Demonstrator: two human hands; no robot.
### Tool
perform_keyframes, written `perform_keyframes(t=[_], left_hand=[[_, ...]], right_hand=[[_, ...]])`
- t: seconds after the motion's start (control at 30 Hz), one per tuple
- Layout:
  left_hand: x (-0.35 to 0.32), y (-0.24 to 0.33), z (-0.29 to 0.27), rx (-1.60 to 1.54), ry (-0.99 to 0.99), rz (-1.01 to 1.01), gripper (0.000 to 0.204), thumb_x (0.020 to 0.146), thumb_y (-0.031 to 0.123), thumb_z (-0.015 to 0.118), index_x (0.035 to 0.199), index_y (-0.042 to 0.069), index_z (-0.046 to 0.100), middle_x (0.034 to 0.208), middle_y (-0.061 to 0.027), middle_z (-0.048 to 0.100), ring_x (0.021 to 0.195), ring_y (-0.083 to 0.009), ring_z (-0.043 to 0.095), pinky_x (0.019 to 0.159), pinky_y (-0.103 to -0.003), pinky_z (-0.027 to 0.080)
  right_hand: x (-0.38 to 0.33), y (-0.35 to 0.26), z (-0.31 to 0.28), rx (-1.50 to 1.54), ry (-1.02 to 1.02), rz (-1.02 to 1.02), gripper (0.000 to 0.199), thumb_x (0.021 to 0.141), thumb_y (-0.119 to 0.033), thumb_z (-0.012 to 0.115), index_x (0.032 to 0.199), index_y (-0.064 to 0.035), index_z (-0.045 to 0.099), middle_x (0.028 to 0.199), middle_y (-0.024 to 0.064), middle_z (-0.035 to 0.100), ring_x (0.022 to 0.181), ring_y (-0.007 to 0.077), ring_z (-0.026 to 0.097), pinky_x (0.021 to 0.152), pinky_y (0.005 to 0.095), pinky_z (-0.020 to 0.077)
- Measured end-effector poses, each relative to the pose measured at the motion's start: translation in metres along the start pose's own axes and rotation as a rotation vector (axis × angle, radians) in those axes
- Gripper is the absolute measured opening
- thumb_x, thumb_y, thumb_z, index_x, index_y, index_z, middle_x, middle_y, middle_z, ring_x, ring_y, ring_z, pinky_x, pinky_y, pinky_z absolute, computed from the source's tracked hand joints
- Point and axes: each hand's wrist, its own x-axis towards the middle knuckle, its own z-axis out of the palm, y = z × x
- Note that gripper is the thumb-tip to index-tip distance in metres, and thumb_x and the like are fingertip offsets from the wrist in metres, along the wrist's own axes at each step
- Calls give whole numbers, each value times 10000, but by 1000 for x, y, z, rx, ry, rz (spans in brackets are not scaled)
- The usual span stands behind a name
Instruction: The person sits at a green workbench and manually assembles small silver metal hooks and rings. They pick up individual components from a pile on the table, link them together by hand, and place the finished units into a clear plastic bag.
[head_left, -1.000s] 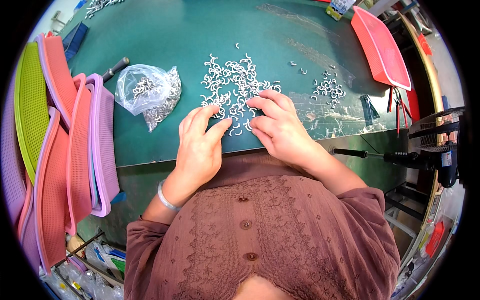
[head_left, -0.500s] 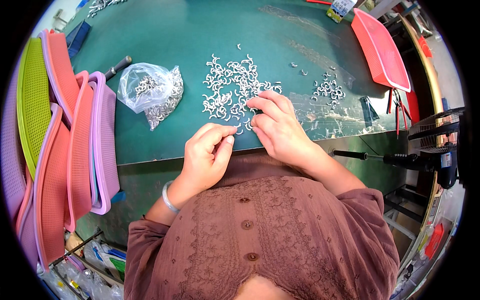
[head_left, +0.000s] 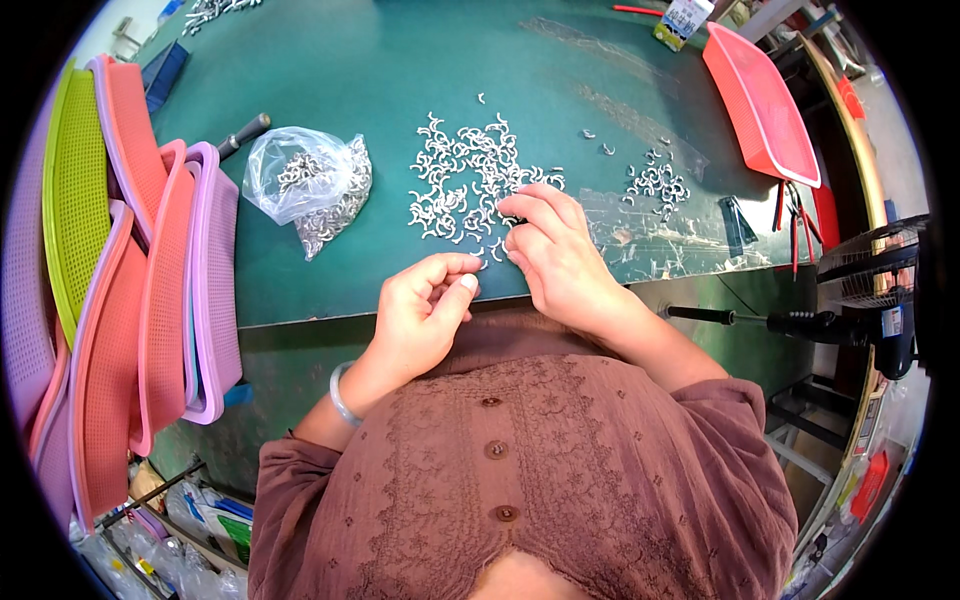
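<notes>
A scatter of small curved silver metal hooks (head_left: 465, 180) is lying on the green surface (head_left: 340, 70). The right hand (head_left: 555, 255) is resting at its near edge, fingers bent onto the pieces. The left hand (head_left: 425, 310) is hovering beside, fingertips pinched; whether one is held cannot be told. They look light, stiff, slippery, best pinched across the curve.

Small silvery curved metal clips (head_left: 465, 175) scattered loose on green table (head_left: 350, 70)
</notes>
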Motion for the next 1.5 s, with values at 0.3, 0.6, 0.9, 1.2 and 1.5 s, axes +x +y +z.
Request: perform_keyframes(t=[0.3,0.6,0.9,1.2,1.5], left_hand=[[12,-1,5,-571,-89,-296,187,1001,114,533,1122,-8,606,894,-86,676,698,-135,651,571,-219,512],[13,-12,-5,-762,-178,-302,182,1009,137,521,1084,9,626,879,-79,678,713,-135,652,614,-234,522],[11,-13,-6,-738,-165,-294,184,1011,138,520,1097,12,624,894,-77,682,735,-141,660,632,-239,524],[8,-16,2,-580,-85,-216,183,1009,106,515,1118,-3,613,938,-93,682,771,-155,660,670,-261,539],[7,-15,2,-525,-77,-176,180,1005,45,486,1140,-29,579,984,-119,658,825,-168,654,732,-298,567]], right_hand=[[11,-20,-7,135,51,-111,155,764,20,673,887,-6,582,1219,154,564,1198,396,482,983,470,432],[0,-8,-4,49,44,-12,186,722,-44,715,889,-9,643,1194,137,574,1203,369,471,986,483,395],[-1,-7,3,-11,35,-10,104,743,-32,680,838,-1,653,1167,122,593,1191,348,481,971,479,387],[-3,-4,4,54,43,12,91,768,-4,654,855,6,629,1171,129,585,1195,356,483,982,475,398],[-2,-2,4,137,76,-26,166,752,32,681,880,-7,583,1155,132,578,1158,374,507,949,455,440]])
